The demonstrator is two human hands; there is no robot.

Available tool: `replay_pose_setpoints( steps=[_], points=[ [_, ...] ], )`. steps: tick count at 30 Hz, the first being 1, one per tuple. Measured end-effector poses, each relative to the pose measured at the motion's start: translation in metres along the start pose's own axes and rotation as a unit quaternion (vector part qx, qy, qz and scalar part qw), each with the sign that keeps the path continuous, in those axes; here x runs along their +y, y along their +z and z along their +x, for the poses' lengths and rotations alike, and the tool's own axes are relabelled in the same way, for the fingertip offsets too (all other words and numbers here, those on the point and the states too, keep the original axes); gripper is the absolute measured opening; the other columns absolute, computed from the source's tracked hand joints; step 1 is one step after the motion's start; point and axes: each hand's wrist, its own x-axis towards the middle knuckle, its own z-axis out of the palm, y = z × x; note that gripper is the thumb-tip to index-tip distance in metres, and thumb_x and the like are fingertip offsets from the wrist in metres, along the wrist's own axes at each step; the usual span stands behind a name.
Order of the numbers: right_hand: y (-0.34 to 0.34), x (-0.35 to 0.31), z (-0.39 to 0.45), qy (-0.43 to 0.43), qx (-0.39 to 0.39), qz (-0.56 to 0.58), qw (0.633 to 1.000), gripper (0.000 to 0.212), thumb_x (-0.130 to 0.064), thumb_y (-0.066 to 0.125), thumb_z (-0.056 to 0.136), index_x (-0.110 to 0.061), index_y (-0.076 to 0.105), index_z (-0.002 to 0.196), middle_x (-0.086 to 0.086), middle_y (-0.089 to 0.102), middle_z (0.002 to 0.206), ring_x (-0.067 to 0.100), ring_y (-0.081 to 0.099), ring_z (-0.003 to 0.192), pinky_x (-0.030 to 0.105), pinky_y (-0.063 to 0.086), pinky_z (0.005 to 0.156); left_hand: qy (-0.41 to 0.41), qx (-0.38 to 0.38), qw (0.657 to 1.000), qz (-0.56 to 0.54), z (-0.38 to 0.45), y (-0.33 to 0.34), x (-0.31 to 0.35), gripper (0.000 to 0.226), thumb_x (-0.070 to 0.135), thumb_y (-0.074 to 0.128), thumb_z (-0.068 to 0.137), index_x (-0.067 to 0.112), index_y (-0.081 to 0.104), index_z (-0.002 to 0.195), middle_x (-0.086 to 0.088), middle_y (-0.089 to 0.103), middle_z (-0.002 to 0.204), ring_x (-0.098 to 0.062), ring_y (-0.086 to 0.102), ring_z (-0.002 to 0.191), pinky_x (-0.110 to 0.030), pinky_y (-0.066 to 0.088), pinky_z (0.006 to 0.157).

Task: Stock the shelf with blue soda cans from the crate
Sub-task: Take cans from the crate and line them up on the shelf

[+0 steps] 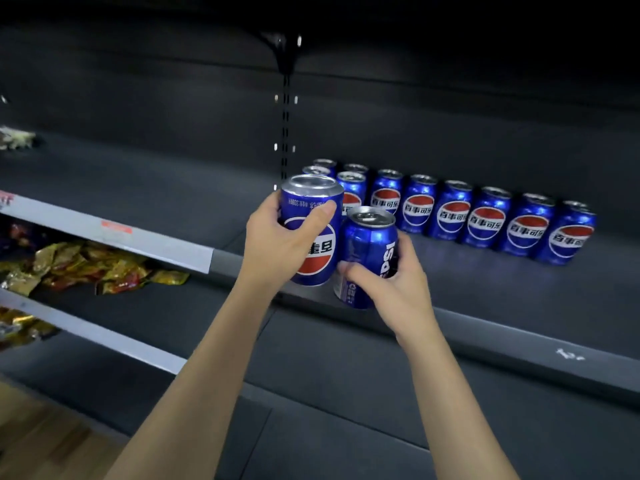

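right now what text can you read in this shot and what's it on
"百事可乐": on the logos of the row of cans standing on the shelf.
"PSI": part of the brand name on the can in the right hand.
Can in the left hand: upside-down characters, partly covered; small print blurred.
Shelf-edge label: too blurred to read.

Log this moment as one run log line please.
left hand: grips upside-down can | right hand: grips blue can | shelf: row unfinished

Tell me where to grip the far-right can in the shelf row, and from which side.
Grip the far-right can round its upright side wall, coming from the front and right. It stands upright at the row's end, its right side free, while a neighbouring can crowds its left. Both the left hand and right hand already hold cans.
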Motion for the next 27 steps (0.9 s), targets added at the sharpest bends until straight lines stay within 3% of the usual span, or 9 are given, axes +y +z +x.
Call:
replay_pose_setpoints(
  steps=[5,8,15,21,27],
  points=[
    [-0.018,-0.011,0.033,-0.023,0.019,0.007,1.0,0.06,-0.021,0.082,0.069,-0.032,0.052,0.119,-0.017,0.069,0.103,-0.005,0.064,0.09,0.017,0.048,0.077,0.015,-0.051,0.999,-0.002,0.032,0.023,0.001,0.028,0.032,0.076,0.075,0.029,0.061,0.099,0.006,0.071,0.094,-0.011,0.07,0.084,-0.03,0.057,0.072],
    [-0.028,-0.009,0.048,-0.034,0.028,-0.001,0.999,0.058,-0.021,0.082,0.069,-0.037,0.051,0.115,-0.023,0.069,0.098,-0.006,0.064,0.09,0.02,0.049,0.081,0.015,-0.071,0.997,0.002,0.048,0.037,-0.006,0.027,0.03,0.076,0.075,0.031,0.06,0.097,0.005,0.071,0.095,-0.012,0.07,0.085,-0.032,0.057,0.075],
    [-0.045,0.016,0.074,0.002,0.016,-0.008,1.0,0.072,-0.029,0.085,0.063,-0.037,0.05,0.125,-0.018,0.068,0.109,0.001,0.063,0.102,0.037,0.051,0.094,-0.015,-0.118,0.993,0.019,0.068,0.057,-0.036,0.021,0.024,0.073,0.079,0.033,0.06,0.093,0.011,0.07,0.089,-0.008,0.068,0.084,-0.032,0.055,0.082],
    [-0.041,0.037,0.078,0.037,-0.002,-0.017,0.999,0.074,-0.031,0.086,0.063,-0.035,0.049,0.127,-0.02,0.067,0.108,-0.003,0.062,0.099,0.029,0.051,0.09,-0.056,-0.119,0.991,0.024,0.072,0.054,-0.06,0.038,0.03,0.073,0.078,0.025,0.058,0.113,0.009,0.069,0.101,-0.008,0.067,0.093,-0.028,0.054,0.081],
    [-0.038,0.049,0.08,0.07,-0.036,0.001,0.997,0.066,-0.028,0.085,0.066,-0.038,0.051,0.122,-0.018,0.068,0.109,0.002,0.063,0.102,0.03,0.05,0.091,-0.088,-0.142,0.986,0.005,0.07,0.046,-0.077,0.03,0.024,0.071,0.081,0.035,0.057,0.106,0.009,0.069,0.106,-0.009,0.066,0.098,-0.03,0.054,0.085]
  ],
)
